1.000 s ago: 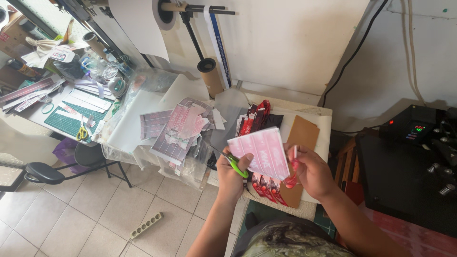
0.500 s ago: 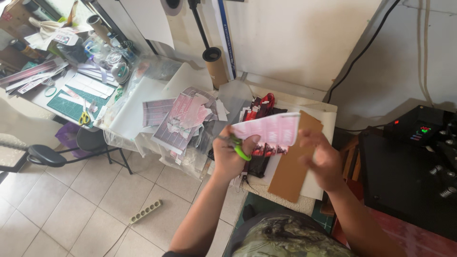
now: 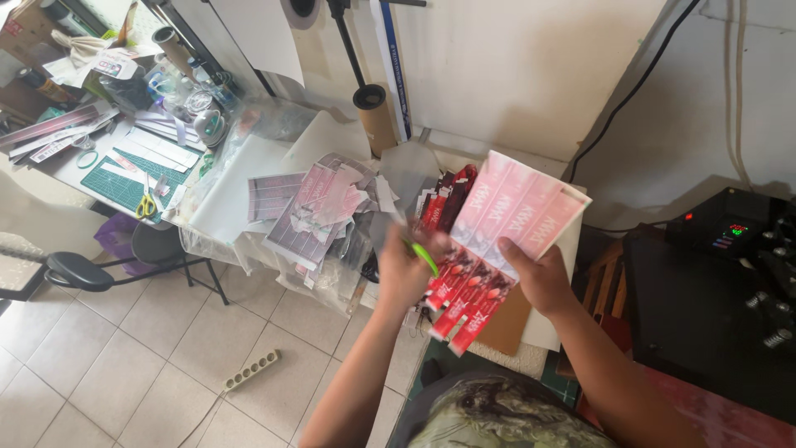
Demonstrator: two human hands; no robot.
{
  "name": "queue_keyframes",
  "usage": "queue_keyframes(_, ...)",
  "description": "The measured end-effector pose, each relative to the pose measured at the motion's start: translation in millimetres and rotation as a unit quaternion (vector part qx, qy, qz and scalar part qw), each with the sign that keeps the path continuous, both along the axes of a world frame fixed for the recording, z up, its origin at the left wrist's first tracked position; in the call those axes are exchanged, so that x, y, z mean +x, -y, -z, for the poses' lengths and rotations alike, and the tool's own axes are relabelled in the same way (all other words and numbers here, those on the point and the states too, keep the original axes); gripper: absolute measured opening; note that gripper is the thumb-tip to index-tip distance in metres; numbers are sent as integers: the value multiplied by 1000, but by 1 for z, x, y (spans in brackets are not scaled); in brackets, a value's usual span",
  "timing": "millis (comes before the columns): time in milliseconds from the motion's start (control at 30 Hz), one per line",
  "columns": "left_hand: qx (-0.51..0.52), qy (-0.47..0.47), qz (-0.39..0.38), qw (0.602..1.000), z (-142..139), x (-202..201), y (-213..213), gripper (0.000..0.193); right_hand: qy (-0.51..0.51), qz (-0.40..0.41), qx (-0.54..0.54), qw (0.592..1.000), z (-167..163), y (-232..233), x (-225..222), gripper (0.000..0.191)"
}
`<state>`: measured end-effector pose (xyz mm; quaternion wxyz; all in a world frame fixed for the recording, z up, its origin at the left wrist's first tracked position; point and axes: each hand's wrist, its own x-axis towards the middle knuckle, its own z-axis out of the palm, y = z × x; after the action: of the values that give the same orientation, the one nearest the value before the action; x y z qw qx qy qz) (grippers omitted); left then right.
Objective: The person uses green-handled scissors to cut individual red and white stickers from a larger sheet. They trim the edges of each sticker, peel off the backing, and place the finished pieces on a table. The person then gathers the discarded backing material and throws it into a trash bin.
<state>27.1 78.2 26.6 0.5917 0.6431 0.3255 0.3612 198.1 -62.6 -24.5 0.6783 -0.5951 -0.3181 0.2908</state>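
Right hand (image 3: 539,278) grips the lower right edge of a pink printed sheet (image 3: 518,203), thumb on top, fingers under; sheet is held up tilted above the table (image 3: 572,249), fanned red-and-pink strips (image 3: 468,299) hanging from its lower end. Left hand (image 3: 404,270) is closed around a green-handled cutter (image 3: 423,257), blurred, exact tool type unclear, its tip just beside the sheet's left edge near the strips. Brown cardboard piece (image 3: 506,328) lies on the table under the strips. Behind the left hand, a heap of red printed strips (image 3: 444,203) and a pile of pink and grey paper offcuts (image 3: 323,207) in clear plastic. Cardboard roll (image 3: 375,116) stands against the white wall. Far left, a green cutting mat (image 3: 124,178) with yellow-handled scissors (image 3: 147,205). Black heat press (image 3: 721,282) at right. White power strip (image 3: 251,370) on the tiled floor (image 3: 124,357), black stool (image 3: 79,272) near it.
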Motion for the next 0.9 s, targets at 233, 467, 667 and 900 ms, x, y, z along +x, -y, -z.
queue_keyframes(233,-150,22,129,980,73,11,28,33,28,29,-29,999,11,3,-3,29)
queue_keyframes(467,-143,122,203,961,70,7,34,15,94,22,29,995,12,17,5,34)
queue_keyframes(667,-13,57,295,954,65,-6,30,16,-231,15,155,960,-13,19,3,50)
queue_keyframes(900,-46,161,321,932,73,-2,30,29,-138,-7,216,967,-38,21,2,51)
